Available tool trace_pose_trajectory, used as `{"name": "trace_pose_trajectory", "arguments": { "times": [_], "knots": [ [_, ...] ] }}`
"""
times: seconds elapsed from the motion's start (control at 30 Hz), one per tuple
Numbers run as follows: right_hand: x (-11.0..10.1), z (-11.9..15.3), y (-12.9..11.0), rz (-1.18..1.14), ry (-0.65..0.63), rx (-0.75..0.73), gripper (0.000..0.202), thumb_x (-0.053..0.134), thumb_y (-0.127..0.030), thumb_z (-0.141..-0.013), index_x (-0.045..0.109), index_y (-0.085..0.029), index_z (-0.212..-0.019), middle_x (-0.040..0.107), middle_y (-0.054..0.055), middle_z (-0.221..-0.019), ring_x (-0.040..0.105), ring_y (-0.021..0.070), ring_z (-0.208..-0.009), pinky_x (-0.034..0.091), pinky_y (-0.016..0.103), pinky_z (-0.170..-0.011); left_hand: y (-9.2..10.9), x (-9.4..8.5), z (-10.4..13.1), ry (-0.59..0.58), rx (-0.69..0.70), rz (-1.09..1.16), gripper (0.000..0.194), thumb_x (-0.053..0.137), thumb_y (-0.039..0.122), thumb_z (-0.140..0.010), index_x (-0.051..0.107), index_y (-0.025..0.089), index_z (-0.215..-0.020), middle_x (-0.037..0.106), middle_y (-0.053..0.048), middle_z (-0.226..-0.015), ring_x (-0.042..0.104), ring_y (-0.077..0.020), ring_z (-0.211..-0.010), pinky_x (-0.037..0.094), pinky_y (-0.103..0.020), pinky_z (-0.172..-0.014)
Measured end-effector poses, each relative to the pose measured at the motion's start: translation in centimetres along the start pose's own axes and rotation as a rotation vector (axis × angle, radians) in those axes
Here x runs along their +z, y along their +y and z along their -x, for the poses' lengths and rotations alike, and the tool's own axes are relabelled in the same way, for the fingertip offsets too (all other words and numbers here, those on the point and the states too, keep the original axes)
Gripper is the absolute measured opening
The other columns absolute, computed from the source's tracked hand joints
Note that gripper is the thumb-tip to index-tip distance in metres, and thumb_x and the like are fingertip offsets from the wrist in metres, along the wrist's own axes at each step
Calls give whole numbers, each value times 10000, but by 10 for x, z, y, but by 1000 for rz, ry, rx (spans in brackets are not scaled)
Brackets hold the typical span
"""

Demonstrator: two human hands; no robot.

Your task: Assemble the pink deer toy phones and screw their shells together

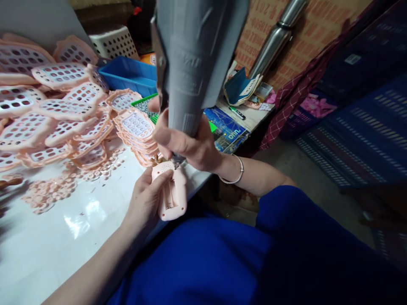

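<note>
White table edge, hands overhanging.

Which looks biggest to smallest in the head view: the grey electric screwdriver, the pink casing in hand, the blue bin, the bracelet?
1. Grey electric screwdriver, though its nearness to the camera inflates it.
2. Blue bin, partly hidden.
3. Pink casing.
4. Bracelet.

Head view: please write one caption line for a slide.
Right hand presses grey power screwdriver onto pink casing held by left hand.
</note>
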State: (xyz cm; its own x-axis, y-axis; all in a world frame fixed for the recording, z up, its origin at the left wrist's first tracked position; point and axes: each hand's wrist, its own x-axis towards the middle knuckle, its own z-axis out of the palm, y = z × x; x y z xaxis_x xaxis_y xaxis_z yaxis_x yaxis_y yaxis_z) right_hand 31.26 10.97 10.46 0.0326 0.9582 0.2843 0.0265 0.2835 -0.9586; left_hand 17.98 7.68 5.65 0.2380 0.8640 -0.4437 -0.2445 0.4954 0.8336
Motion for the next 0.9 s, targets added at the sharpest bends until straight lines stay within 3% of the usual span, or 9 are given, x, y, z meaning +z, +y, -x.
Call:
{"name": "trace_pose_trajectory", "arguments": {
  "times": [0.1, 0.2, 0.27, 0.4, 0.5, 0.57, 0.63, 0.77, 0.9],
  "knots": [
    [2, 4, 4, -146, -142, -14, 188, 744, -362, -713, 633, -258, -824, 577, -37, -630, 643, 177, -693, 585, 301, -620, -1, -3, -1, 9, 5, -19, 485, 873, 351, -547, 637, 162, -926, 704, 3, -728, 643, -167, -607, 471, -239, -558],
    [3, 8, 5, -138, -188, -52, 206, 737, -360, -724, 573, -240, -687, 577, -33, -656, 588, 144, -618, 552, 292, -572, -1, -6, -1, 13, 23, -65, 428, 881, 359, -571, 636, 161, -859, 700, 7, -717, 603, -129, -559, 440, -211, -526],
    [0, 8, 1, -148, -196, -36, 232, 754, -372, -733, 568, -237, -702, 571, -43, -629, 566, 137, -570, 552, 299, -570, 0, -6, -1, -6, 12, -88, 434, 883, 364, -583, 642, 159, -880, 705, 4, -728, 593, -119, -550, 435, -203, -521],
    [-12, 0, -10, -202, -250, 5, 315, 783, -443, -737, 610, -264, -931, 566, -71, -589, 538, 135, -515, 534, 299, -538, 5, 0, 1, -25, -46, -68, 539, 892, 360, -540, 638, 158, -969, 713, 0, -759, 596, -129, -537, 456, -220, -515],
    [-29, -17, -9, -114, -65, -118, 497, 785, -588, -684, 585, -261, -1000, 548, -85, -597, 502, 112, -498, 505, 278, -507, 6, 3, 3, -16, -75, -51, 512, 893, 324, -538, 632, 167, -950, 694, 15, -705, 580, -119, -504, 429, -199, -467],
    [-43, -33, 3, -27, 160, -224, 551, 784, -663, -640, 552, -246, -915, 514, -97, -590, 484, 86, -491, 503, 260, -513, 4, 3, 4, -29, -72, -33, 447, 877, 302, -585, 638, 177, -941, 695, 16, -695, 591, -116, -513, 433, -181, -467],
    [-57, -46, 20, 49, 278, -239, 527, 787, -650, -681, 510, -239, -861, 522, -105, -599, 500, 58, -497, 515, 238, -555, 3, 2, 5, -37, -71, -12, 397, 861, 283, -617, 647, 183, -936, 701, 12, -695, 602, -115, -528, 444, -168, -476],
    [-73, -60, 47, 58, 352, -222, 634, 749, -732, -675, 517, -249, -1015, 508, -130, -608, 471, 45, -473, 477, 226, -522, 1, 1, 4, -41, -71, 17, 373, 855, 256, -624, 657, 186, -932, 685, 18, -671, 589, -109, -521, 443, -162, -463],
    [-73, -57, 52, 58, 353, -219, 557, 751, -678, -697, 521, -257, -979, 516, -100, -602, 496, 103, -475, 503, 304, -547, 1, 2, 5, -34, -74, 27, 382, 857, 258, -622, 650, 183, -935, 691, 13, -696, 601, -112, -532, 473, -170, -477]
  ]
}}
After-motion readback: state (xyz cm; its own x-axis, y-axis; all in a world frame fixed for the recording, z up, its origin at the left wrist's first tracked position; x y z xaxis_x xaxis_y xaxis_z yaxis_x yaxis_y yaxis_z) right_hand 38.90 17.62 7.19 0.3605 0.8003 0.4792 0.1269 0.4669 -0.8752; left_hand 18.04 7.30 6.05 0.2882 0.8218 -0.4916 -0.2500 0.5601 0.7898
